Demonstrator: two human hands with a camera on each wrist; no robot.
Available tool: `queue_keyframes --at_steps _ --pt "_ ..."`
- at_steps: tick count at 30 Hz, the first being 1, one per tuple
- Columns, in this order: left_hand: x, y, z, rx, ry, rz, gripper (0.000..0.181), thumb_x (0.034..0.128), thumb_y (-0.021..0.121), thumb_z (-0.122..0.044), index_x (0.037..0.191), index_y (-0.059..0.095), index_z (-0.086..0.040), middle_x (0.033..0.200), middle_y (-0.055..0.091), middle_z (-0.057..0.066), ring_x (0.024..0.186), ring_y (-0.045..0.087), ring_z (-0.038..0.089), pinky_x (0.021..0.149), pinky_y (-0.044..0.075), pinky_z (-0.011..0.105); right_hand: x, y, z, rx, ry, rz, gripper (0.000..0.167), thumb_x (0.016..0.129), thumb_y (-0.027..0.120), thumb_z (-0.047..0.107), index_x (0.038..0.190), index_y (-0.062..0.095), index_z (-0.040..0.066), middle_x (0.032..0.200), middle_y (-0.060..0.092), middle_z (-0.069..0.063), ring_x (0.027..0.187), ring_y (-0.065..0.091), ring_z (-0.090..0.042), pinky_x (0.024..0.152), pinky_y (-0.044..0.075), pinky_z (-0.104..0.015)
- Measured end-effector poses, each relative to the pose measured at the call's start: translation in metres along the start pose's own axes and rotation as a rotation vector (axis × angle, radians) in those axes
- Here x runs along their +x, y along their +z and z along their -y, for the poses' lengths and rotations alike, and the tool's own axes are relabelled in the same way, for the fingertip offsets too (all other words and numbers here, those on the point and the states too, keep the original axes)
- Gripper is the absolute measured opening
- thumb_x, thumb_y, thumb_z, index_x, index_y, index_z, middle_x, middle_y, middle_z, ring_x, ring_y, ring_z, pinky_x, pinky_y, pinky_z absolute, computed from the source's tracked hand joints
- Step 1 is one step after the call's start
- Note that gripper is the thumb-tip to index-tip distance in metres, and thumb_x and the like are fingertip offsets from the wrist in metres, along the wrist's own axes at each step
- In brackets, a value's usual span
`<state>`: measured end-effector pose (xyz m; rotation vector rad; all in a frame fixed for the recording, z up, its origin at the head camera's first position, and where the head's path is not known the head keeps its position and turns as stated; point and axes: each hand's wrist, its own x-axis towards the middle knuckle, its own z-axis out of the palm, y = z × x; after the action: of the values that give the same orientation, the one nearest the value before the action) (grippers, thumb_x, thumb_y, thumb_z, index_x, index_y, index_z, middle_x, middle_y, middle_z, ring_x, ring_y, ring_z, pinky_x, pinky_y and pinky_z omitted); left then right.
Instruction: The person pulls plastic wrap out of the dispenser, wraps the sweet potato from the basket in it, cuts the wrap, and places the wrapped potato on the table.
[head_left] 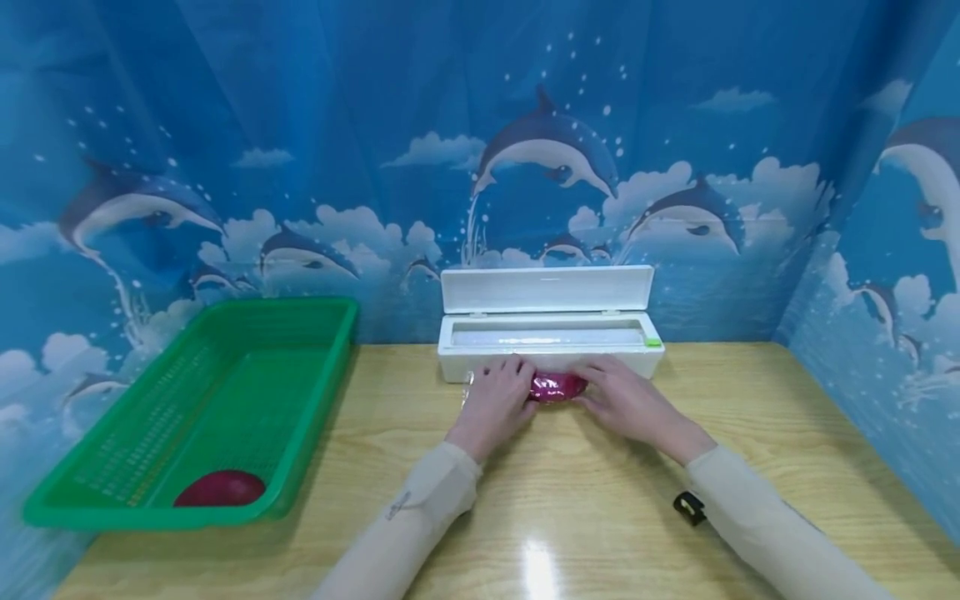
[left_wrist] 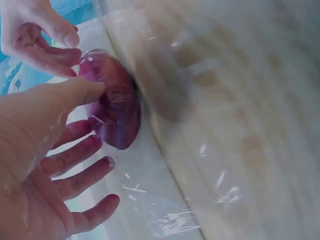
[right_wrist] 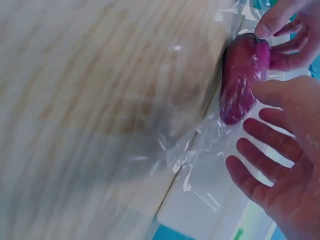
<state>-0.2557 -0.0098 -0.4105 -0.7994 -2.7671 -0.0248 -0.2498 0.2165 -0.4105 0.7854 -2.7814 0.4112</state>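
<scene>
L hand [head_left: 501,396] & R hand [head_left: 626,398], 2 total, each pinch 1 end of 1 shiny dark-red oval obj. [head_left: 555,387] w/ thumb + fingers. Obj. is btwn them, by the front wall of 1 long white plastic box [head_left: 457,369], approx. centre. 1 sheet of clear, crinkly plastic film [left_wrist: 230,195] covers obj. & spreads past it in both wrist views. Box has 1 flat white lid [head_left: 547,290], raised at back, & 1 small bright-green tab [head_left: 652,342], R end. Well apart on L: 1 rectangular green plastic basket [head_left: 341,333] w/ slotted sides, holding 1 dark-red rounded item [head_left: 221,489], near corner. All on 1 light wood-grain table [head_left: 585,517]. 2 beige sleeves; 1 black strap [head_left: 688,507] beside R one.
</scene>
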Motion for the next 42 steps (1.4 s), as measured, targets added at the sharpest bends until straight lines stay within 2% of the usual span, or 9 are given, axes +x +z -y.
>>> queue_keyframes --at_steps 3,7,11,14,20,23,31,37,42 --pt "0.0 -0.005 -0.001 0.019 -0.01 0.006 0.04 0.0972 0.068 -0.042 0.127 0.062 -0.015 0.12 0.067 0.004 0.106 0.066 0.02 0.089 0.056 0.041 -0.01 -0.008 -0.005 0.029 0.022 -0.026 0.044 0.09 0.077 0.014 0.131 0.067 0.006 0.133 0.066 -0.017 0.123 0.062 -0.038 0.103 0.053 -0.056" --pt "0.002 -0.012 -0.001 0.015 -0.011 0.005 0.035 0.0979 0.067 -0.042 0.123 0.066 -0.018 0.117 0.069 0.003 0.101 0.068 0.019 0.085 0.057 0.04 -0.024 -0.02 -0.017 0.025 0.065 -0.129 0.035 0.092 0.074 0.014 0.126 0.069 0.005 0.123 0.07 -0.016 0.113 0.066 -0.038 0.092 0.056 -0.058" --pt "0.008 -0.02 -0.001 -0.05 -0.006 0.003 0.031 0.098 0.067 -0.04 0.122 0.068 -0.02 0.113 0.07 0.001 0.096 0.067 0.017 0.085 0.058 0.039 -0.035 -0.031 -0.038 0.027 0.135 -0.289 0.032 0.093 0.074 0.014 0.122 0.07 0.001 0.111 0.071 -0.019 0.094 0.068 -0.035 0.071 0.057 -0.046" --pt "0.021 -0.027 -0.001 -0.139 0.018 0.001 0.031 0.0983 0.067 -0.038 0.123 0.069 -0.021 0.113 0.071 -0.001 0.099 0.067 0.016 0.088 0.058 0.039 -0.038 -0.037 -0.055 0.095 0.232 -0.328 0.042 0.095 0.073 0.021 0.128 0.065 -0.002 0.114 0.067 -0.025 0.095 0.065 -0.038 0.067 0.053 -0.043" --pt "0.056 -0.036 -0.004 -0.292 0.095 0.009 0.031 0.1004 0.065 -0.034 0.128 0.067 -0.02 0.118 0.07 -0.002 0.105 0.067 0.014 0.089 0.057 0.03 -0.034 -0.037 -0.077 0.295 0.441 -0.159 0.074 0.098 0.066 0.045 0.152 0.042 0.0 0.139 0.051 -0.031 0.12 0.057 -0.049 0.092 0.051 -0.064" --pt "0.071 -0.037 -0.011 -0.354 0.128 0.036 0.033 0.1018 0.062 -0.033 0.131 0.065 -0.018 0.122 0.068 -0.001 0.11 0.066 0.014 0.093 0.057 0.029 -0.03 -0.034 -0.083 0.368 0.5 -0.069 0.086 0.096 0.066 0.052 0.159 0.031 0.004 0.147 0.044 -0.032 0.126 0.054 -0.051 0.099 0.049 -0.065" --pt "0.095 -0.028 -0.034 -0.514 0.163 0.065 0.035 0.1038 0.059 -0.034 0.134 0.062 -0.018 0.129 0.066 -0.001 0.119 0.062 0.014 0.104 0.053 0.032 -0.024 -0.021 -0.097 0.434 0.446 -0.024 0.09 0.094 0.072 0.045 0.162 0.026 0.011 0.151 0.043 -0.033 0.115 0.065 -0.046 0.095 0.055 -0.059" --pt "0.107 -0.017 -0.046 -0.55 0.151 0.071 0.034 0.104 0.058 -0.034 0.135 0.062 -0.021 0.133 0.064 -0.002 0.123 0.06 0.013 0.105 0.052 0.031 -0.022 -0.015 -0.104 0.425 0.427 -0.08 0.077 0.096 0.072 0.039 0.159 0.036 0.014 0.123 0.065 -0.029 0.103 0.07 -0.037 0.081 0.059 -0.039" --pt "0.117 -0.006 -0.054 -0.554 0.14 0.051 0.033 0.1041 0.057 -0.036 0.133 0.064 -0.023 0.131 0.064 -0.002 0.121 0.06 0.014 0.103 0.052 0.031 -0.02 -0.012 -0.107 0.416 0.425 -0.103 0.075 0.095 0.073 0.036 0.157 0.039 0.011 0.109 0.069 -0.024 0.096 0.067 -0.029 0.069 0.054 -0.025"
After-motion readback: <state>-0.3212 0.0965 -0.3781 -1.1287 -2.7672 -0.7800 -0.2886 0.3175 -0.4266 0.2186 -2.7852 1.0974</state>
